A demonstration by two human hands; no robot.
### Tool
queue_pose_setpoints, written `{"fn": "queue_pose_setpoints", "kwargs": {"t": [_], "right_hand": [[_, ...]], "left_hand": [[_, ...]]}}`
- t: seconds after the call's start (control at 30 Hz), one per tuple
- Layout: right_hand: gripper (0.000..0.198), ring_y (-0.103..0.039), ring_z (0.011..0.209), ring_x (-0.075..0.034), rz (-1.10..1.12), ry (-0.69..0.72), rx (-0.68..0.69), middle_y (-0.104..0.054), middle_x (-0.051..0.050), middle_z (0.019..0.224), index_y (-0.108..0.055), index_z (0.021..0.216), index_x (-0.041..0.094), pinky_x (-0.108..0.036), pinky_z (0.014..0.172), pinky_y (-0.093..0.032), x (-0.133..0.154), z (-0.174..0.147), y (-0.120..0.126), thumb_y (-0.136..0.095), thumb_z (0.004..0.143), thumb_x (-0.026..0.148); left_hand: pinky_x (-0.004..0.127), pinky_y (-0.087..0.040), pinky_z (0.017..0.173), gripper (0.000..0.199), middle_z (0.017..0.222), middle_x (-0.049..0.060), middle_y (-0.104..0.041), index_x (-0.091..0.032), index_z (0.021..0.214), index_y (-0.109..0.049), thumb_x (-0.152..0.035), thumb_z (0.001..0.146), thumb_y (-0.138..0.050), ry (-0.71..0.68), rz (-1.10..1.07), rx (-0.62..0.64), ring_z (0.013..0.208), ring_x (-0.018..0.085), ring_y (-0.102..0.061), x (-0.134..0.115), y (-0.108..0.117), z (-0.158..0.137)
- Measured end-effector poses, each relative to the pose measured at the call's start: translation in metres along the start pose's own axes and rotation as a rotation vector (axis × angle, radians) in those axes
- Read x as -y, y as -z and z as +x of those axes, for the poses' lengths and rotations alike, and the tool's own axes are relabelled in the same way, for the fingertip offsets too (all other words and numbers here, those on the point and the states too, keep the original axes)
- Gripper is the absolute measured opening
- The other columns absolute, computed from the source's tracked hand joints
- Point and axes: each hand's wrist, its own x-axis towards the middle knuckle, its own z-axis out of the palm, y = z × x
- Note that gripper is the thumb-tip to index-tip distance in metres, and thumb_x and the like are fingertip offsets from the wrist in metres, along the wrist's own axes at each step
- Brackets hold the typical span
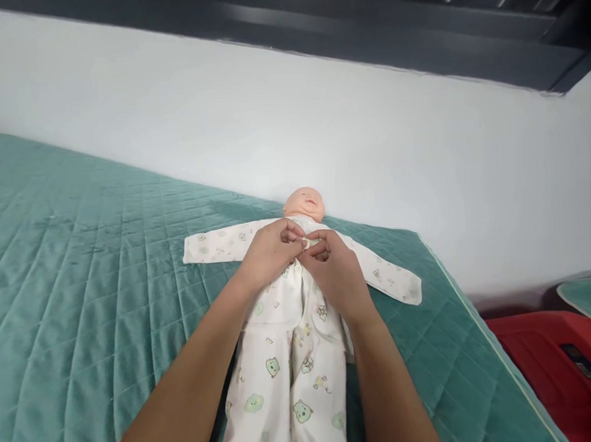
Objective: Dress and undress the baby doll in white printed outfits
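Being pinched at the chest by the left hand point(271, 250) and right hand point(334, 266) is the printed shirt point(279, 301), apparently so its front is steadied; the doll point(303, 203) is laid face-up on the green quilt point(115, 225), sleeves point(214, 244) spread clear.
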Motion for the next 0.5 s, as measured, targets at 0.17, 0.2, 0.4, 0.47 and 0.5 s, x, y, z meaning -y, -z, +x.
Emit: {"fn": "queue_pose_setpoints", "kwargs": {"t": [0.17,0.2,0.4,0.47,0.5], "right_hand": [[0.033,-0.059,0.071,-0.016,0.009,0.002,0.008,-0.069,0.003,0.079,-0.057,0.109,0.027,-0.03,0.067,-0.043,-0.0015,-0.0004,0.0011,-0.063,0.077,0.033],[0.033,-0.059,0.071,-0.016,0.014,-0.001,0.011,-0.069,0.003,0.08,-0.058,0.109,0.027,-0.03,0.067,-0.043,-0.0015,-0.0006,0.0014,-0.062,0.077,0.034],[0.033,-0.059,0.07,-0.017,0.015,0.001,0.014,-0.069,0.003,0.079,-0.058,0.109,0.027,-0.031,0.068,-0.042,-0.0014,-0.0011,0.0028,-0.063,0.078,0.034],[0.033,-0.059,0.07,-0.016,0.013,-0.002,0.021,-0.069,0.003,0.08,-0.058,0.11,0.028,-0.031,0.068,-0.042,-0.0014,-0.001,0.0037,-0.063,0.078,0.035],[0.033,-0.059,0.07,-0.016,0.007,-0.005,0.023,-0.069,0.003,0.08,-0.058,0.11,0.028,-0.031,0.068,-0.042,-0.0011,-0.0011,0.0042,-0.063,0.078,0.035]], "left_hand": [[0.021,-0.04,0.052,0.016,0.076,-0.002,-0.058,-0.019,0.09,-0.059,-0.023,0.076,-0.064,0.024,-0.128,0.055,0.055,0.007,-0.051,-0.0013,0.0034,-0.0016],[0.021,-0.04,0.052,0.016,0.076,-0.002,-0.058,-0.019,0.09,-0.058,-0.023,0.076,-0.065,0.026,-0.132,0.065,0.055,0.007,-0.051,-0.0016,0.0039,-0.0021],[0.021,-0.036,0.05,0.011,0.069,-0.003,-0.053,-0.019,0.086,-0.058,-0.027,0.079,-0.062,-0.002,-0.066,0.049,0.055,0.008,-0.048,-0.0028,0.0037,-0.0037],[0.021,-0.036,0.05,0.011,0.068,-0.002,-0.053,-0.019,0.085,-0.059,-0.027,0.078,-0.061,0.001,-0.042,0.039,0.056,0.009,-0.049,-0.0032,0.0036,-0.0042],[0.021,-0.036,0.05,0.011,0.068,-0.002,-0.054,-0.019,0.086,-0.059,-0.026,0.078,-0.061,0.006,-0.036,0.034,0.056,0.009,-0.049,-0.0034,0.0037,-0.0044]]}}
